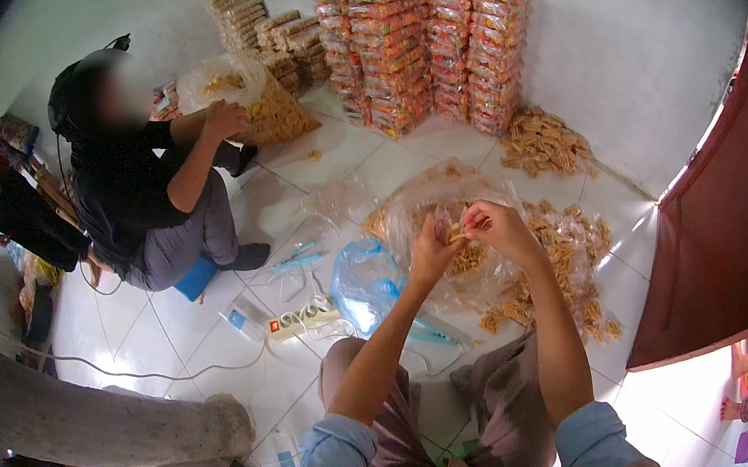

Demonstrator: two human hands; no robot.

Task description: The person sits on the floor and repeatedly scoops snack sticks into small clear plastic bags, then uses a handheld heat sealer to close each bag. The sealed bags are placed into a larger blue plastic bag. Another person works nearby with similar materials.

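Note:
Over a large clear plastic bag [397,220] of brown stick snacks [468,258], my two hands meet. My left hand [432,254] grips what looks like a small clear plastic bag [443,221] with a pale yellow piece at it. The fingers of my right hand [499,227] are pinched together at the same small bag, from the right side. Its exact contents are too small to make out. Just right of my hands lies a spread of small clear packets of brown snacks [562,265].
Left of my hands are a blue plastic bag [362,281] and a corded power strip [301,322]. Tall stacks of snack packs [393,54] line the wall. A co-worker [132,173] sits by a big snack bag [279,108]. A brown door [718,209] stands right.

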